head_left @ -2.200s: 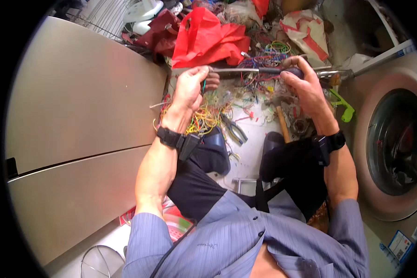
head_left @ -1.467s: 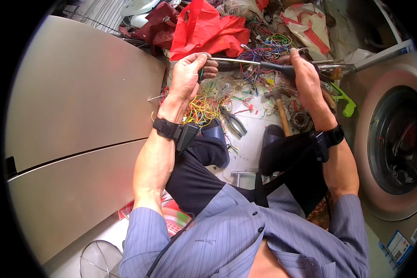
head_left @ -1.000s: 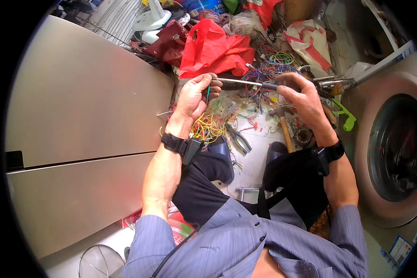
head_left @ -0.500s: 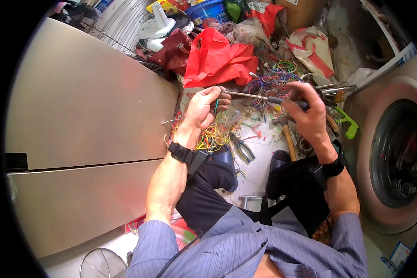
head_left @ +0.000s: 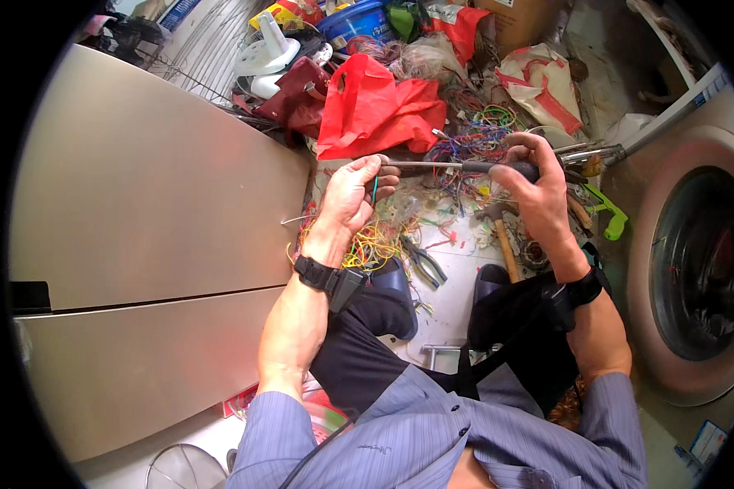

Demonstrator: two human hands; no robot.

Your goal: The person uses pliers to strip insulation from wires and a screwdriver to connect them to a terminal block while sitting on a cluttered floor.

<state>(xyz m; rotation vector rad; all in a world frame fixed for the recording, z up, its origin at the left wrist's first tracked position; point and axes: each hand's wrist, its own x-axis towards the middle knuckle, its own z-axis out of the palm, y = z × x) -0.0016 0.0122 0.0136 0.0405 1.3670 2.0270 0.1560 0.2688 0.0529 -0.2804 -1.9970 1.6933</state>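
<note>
My left hand point(head_left: 352, 196) pinches the far end of a thin metal rod point(head_left: 422, 164), with a short green wire point(head_left: 374, 191) hanging at its fingers. My right hand point(head_left: 538, 191) holds the rod's dark handle point(head_left: 486, 167), thumb and fingers curled round it. The rod lies almost level between my hands, above a floor littered with tangled yellow wires point(head_left: 365, 244), blue and red wires point(head_left: 469, 143) and scraps. Pliers point(head_left: 424, 265) and a wooden-handled hammer point(head_left: 506, 248) lie below it.
A steel-coloured appliance door point(head_left: 155, 204) stands at left, a washing machine point(head_left: 693, 261) at right. Behind are a red bag point(head_left: 375, 106), white plastic parts point(head_left: 265, 53), a blue bucket point(head_left: 351, 24) and a cardboard box point(head_left: 514, 20). A green plastic piece point(head_left: 612, 216) lies by the washer.
The whole view has shifted, so the scene sits lower in the picture. My right hand's fingers have repositioned on the handle; my left hand keeps pinching the rod's far end.
</note>
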